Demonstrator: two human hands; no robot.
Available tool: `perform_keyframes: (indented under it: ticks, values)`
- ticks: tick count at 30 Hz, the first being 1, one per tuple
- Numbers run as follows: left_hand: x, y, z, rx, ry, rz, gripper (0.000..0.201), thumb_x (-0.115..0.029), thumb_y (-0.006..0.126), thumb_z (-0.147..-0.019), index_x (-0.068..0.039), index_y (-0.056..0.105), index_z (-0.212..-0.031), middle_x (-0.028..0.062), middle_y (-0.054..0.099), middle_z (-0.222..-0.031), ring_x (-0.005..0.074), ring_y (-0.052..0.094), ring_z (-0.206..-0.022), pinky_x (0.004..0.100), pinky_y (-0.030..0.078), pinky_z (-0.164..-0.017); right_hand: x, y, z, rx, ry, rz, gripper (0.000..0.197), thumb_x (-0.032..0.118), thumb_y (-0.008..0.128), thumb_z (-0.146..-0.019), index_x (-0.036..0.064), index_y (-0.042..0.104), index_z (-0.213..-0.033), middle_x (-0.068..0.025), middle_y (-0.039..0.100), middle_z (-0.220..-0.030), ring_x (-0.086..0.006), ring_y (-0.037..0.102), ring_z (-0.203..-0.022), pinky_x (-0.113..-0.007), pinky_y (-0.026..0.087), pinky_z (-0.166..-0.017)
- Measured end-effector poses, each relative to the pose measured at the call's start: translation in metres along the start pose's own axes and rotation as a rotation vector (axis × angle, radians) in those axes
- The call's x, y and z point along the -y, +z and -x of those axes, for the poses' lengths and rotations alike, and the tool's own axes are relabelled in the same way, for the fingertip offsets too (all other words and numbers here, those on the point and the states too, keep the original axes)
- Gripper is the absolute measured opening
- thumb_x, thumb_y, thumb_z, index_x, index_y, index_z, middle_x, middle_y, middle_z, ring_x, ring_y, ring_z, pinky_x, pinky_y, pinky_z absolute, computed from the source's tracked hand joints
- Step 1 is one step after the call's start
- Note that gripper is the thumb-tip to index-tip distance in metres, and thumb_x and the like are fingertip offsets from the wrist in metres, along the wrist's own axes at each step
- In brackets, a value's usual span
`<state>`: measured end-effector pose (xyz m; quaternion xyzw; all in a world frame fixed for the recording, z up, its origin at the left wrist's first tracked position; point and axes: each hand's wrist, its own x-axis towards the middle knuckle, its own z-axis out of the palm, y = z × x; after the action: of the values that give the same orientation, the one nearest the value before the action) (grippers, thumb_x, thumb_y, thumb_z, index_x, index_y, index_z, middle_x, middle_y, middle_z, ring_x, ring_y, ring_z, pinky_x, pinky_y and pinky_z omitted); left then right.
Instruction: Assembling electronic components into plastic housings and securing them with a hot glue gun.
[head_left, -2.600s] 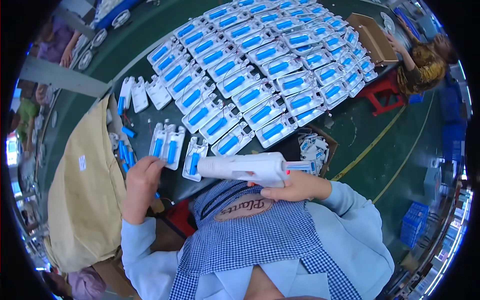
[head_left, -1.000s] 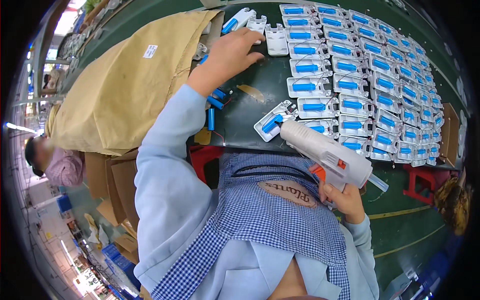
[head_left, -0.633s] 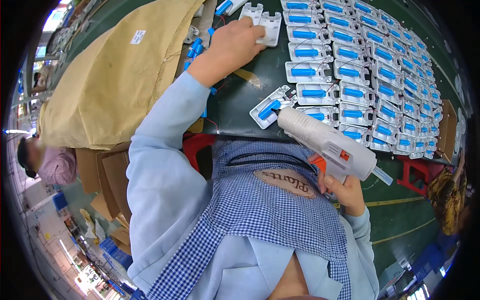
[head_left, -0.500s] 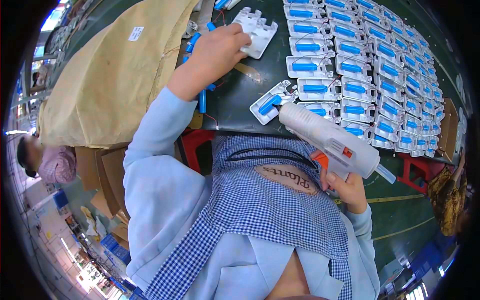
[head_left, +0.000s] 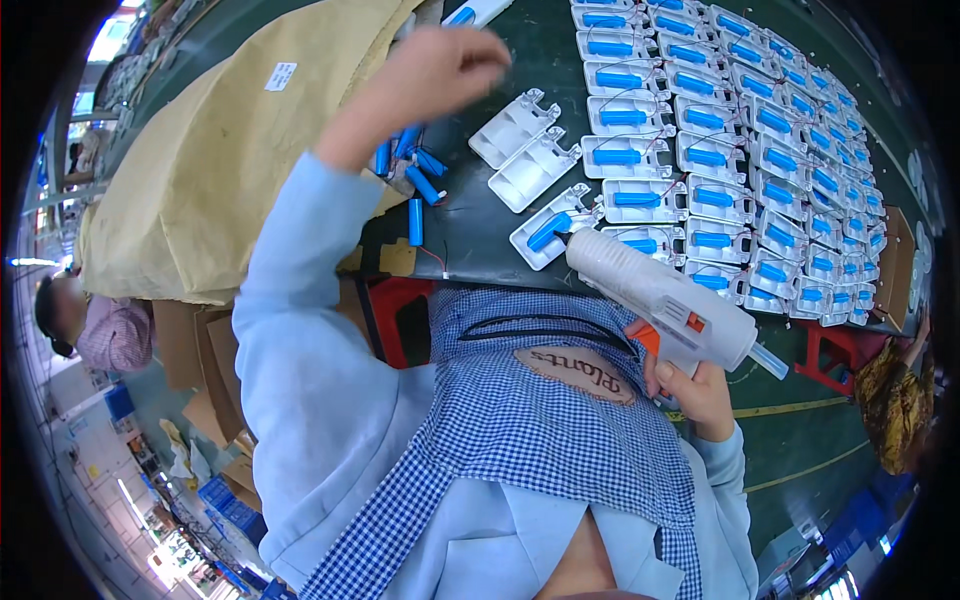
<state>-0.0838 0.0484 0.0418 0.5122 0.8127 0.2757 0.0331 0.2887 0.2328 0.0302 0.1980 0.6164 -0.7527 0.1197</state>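
My right hand (head_left: 697, 392) grips the handle of a white hot glue gun (head_left: 680, 300) with an orange trigger. Its nozzle end is beside a white plastic housing (head_left: 528, 238) that has a blue cylindrical battery (head_left: 549, 231) in it, set at a slant. Up to the left, my left hand (head_left: 435, 80) is raised over the bench, its fingers bent and smeared by motion; nothing shows in them. Two white housings without batteries, one farther (head_left: 510, 130) and one nearer (head_left: 533, 172), lie between my hands. Loose blue batteries with thin wires (head_left: 422, 185) lie below my left hand.
Rows of white housings with blue batteries (head_left: 705, 157) cover the dark green bench (head_left: 470, 240) on the right. A large brown paper sack (head_left: 200, 170) takes up the left side. Red stools (head_left: 400, 300) stand under the edge. Other people are at both sides.
My left hand has let go of the white housings and moved up and left. Those two now lie side by side on the bench. The glue gun has hardly moved.
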Motion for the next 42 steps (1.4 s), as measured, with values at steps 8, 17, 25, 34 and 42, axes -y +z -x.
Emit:
perform_keyframes:
  ticks: [8, 17, 25, 34, 42]
  values:
    - [0.083, 0.004, -0.096, 0.093, -0.450, -0.498, 0.045, -0.038, 0.072, -0.069, 0.001, 0.071, -0.091, 0.0250, 0.068, -0.089, 0.0374, 0.066, -0.088, 0.0441, 0.052, -0.079, 0.004, 0.001, 0.007, -0.007, 0.029, 0.041, 0.049, 0.034, 0.062, -0.087, -0.0029, 0.052, -0.117, -0.0049, 0.057, -0.070, -0.0102, 0.053, -0.061, -0.023, 0.039, -0.054]
    - [0.047, -0.015, -0.058, -0.203, -0.220, -0.100, 0.017, -0.010, 0.065, -0.078, 0.001, 0.070, -0.090, 0.0194, 0.067, -0.079, 0.0296, 0.066, -0.073, 0.0378, 0.051, -0.066, 0.001, -0.003, 0.002, 0.012, 0.040, 0.036, 0.051, 0.033, 0.063, -0.085, -0.0036, 0.051, -0.119, -0.0060, 0.059, -0.072, -0.0108, 0.053, -0.059, -0.023, 0.038, -0.052]
    - [0.004, 0.028, 0.010, -0.115, 0.065, -0.306, 0.024, -0.012, 0.070, -0.079, -0.001, 0.069, -0.100, 0.0154, 0.066, -0.090, 0.0283, 0.063, -0.072, 0.0350, 0.050, -0.066, 0.005, -0.002, -0.001, 0.020, 0.013, 0.009, 0.052, 0.031, 0.063, -0.086, -0.0048, 0.050, -0.121, -0.0078, 0.059, -0.074, -0.0110, 0.051, -0.056, -0.023, 0.038, -0.051]
    - [0.057, -0.009, -0.007, -0.108, 0.063, -0.328, 0.023, -0.006, 0.062, -0.076, -0.006, 0.071, -0.096, 0.0182, 0.064, -0.093, 0.0351, 0.061, -0.090, 0.0403, 0.050, -0.082, 0.013, -0.006, 0.006, 0.029, 0.026, 0.000, 0.055, 0.030, 0.062, -0.085, -0.0069, 0.048, -0.124, -0.0154, 0.063, -0.101, -0.0098, 0.051, -0.056, -0.021, 0.037, -0.050]
    - [0.060, -0.020, -0.023, 0.029, -0.175, -0.533, 0.015, -0.017, 0.068, -0.073, -0.006, 0.068, -0.084, 0.0157, 0.066, -0.088, 0.0329, 0.064, -0.088, 0.0415, 0.051, -0.077, 0.075, 0.011, -0.014, -0.063, -0.116, 0.001, 0.079, 0.042, 0.071, -0.077, -0.0106, 0.040, -0.128, -0.0243, 0.058, -0.108, -0.0092, 0.050, -0.046, -0.022, 0.041, -0.041]
